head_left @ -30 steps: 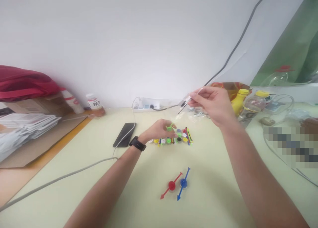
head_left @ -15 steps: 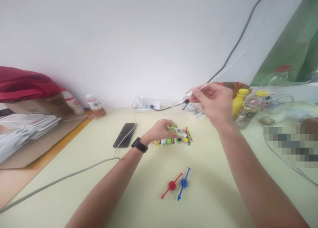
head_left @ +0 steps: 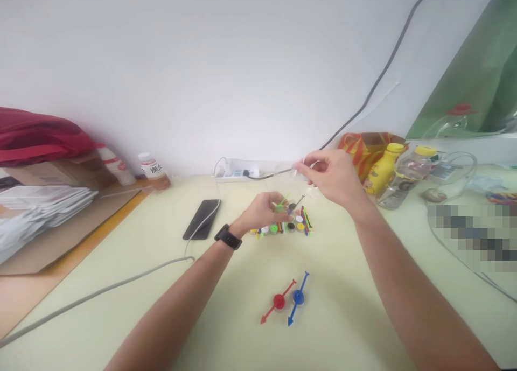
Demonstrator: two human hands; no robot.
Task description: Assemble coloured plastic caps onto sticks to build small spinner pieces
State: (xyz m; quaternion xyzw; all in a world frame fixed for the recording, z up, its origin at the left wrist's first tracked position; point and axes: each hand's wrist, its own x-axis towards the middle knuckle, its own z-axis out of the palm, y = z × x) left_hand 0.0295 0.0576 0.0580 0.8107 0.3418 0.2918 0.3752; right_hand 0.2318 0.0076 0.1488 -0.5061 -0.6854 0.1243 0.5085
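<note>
My left hand (head_left: 264,209), with a black watch on its wrist, is closed around a green arrow spinner (head_left: 280,206) above the row of small pieces. Close to its fingertips, a black arrow spinner (head_left: 298,203) points up to the right. My right hand (head_left: 333,176) is raised higher, thumb and fingers pinching a thin clear plastic bag (head_left: 298,167). Beneath my left hand are several round spinner bases (head_left: 291,227) and a bundle of colored arrows (head_left: 307,221). Nearer to me lie a red arrow spinner (head_left: 278,301) and a blue arrow spinner (head_left: 298,297).
A black phone (head_left: 202,219) with a white cable lies left of my hand. Behind is a power strip (head_left: 238,169). Several bottles stand to the right, including a yellow bottle (head_left: 382,169). On the left are stacked packets (head_left: 48,204) and a drink bottle (head_left: 154,170).
My right hand has moved left and down. The black spinner, which hung by its fingers, is now lower beside my left fingertips. My left hand has barely moved.
</note>
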